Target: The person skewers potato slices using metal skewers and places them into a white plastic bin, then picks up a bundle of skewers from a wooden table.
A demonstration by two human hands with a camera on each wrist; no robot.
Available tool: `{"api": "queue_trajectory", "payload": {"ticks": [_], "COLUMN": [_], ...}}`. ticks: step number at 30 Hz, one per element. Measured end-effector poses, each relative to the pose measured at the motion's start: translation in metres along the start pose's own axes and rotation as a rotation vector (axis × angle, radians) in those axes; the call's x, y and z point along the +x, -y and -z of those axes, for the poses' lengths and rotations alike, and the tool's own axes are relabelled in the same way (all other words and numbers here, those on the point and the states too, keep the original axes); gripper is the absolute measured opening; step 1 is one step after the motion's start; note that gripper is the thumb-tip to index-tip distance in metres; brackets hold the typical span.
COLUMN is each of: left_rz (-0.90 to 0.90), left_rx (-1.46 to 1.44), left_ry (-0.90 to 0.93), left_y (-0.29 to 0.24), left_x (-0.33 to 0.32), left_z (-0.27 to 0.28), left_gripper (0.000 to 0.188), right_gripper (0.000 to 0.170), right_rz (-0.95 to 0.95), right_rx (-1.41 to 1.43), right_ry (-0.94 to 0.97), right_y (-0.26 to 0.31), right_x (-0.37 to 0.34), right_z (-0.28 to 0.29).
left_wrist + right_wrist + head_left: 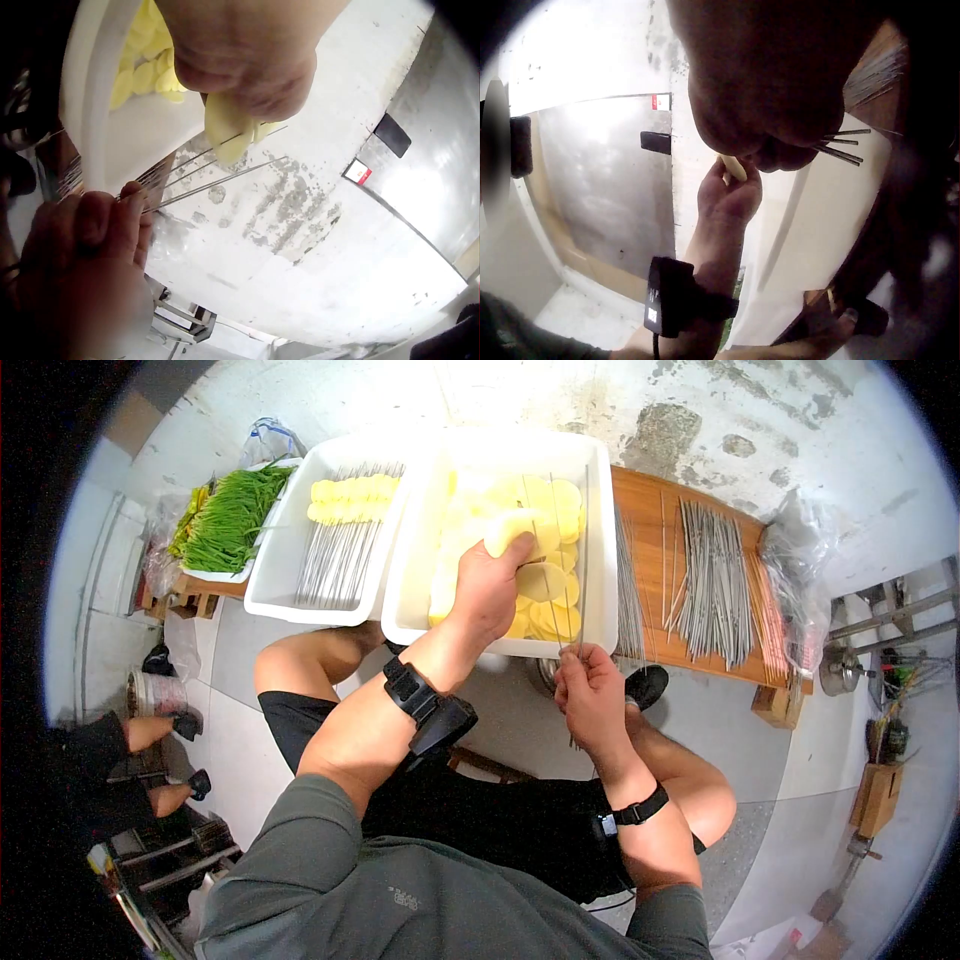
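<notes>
My left hand [487, 588] pinches a small stack of yellow potato slices [512, 532] over the white tub [601, 560]. In the left wrist view, the held slices [227, 129] hang below the palm, and one skewer tip overlaps them. Lower and to the right, my right hand [592, 688] grips several thin metal skewers [214, 182], their points directed up toward the slices. Their back ends [844, 148] stick out behind the right hand in the right wrist view. More loose potato slices [556, 622] lie in the tub below the left hand.
A second white tub [270, 595] at left holds skewers threaded with yellow slices [352, 498]. Beyond it is a tray of green chives [235, 520]. Many bare skewers [715, 580] lie on the wooden table [640, 490] at right, beside a clear plastic bag [800, 550].
</notes>
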State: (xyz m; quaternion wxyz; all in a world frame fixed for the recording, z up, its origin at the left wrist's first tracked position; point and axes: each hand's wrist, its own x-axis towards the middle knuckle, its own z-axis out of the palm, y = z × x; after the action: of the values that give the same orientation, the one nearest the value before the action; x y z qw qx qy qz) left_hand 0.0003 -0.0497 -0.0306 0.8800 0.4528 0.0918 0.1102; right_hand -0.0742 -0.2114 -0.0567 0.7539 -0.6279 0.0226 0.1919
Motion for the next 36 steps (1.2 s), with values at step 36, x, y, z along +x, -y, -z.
{"api": "queue_trajectory", "payload": {"ticks": [36], "left_rz": [0.172], "left_rx": [0.047], "left_ry": [0.030], "left_y": [-0.008], "left_x": [-0.001], "left_z": [0.011], "left_gripper": [0.020], "right_gripper": [0.012], "right_rz": [-0.072], "right_rx": [0.108], "right_ry": [0.025], "right_y": [0.001], "right_x": [-0.003], "right_z": [-0.001]}}
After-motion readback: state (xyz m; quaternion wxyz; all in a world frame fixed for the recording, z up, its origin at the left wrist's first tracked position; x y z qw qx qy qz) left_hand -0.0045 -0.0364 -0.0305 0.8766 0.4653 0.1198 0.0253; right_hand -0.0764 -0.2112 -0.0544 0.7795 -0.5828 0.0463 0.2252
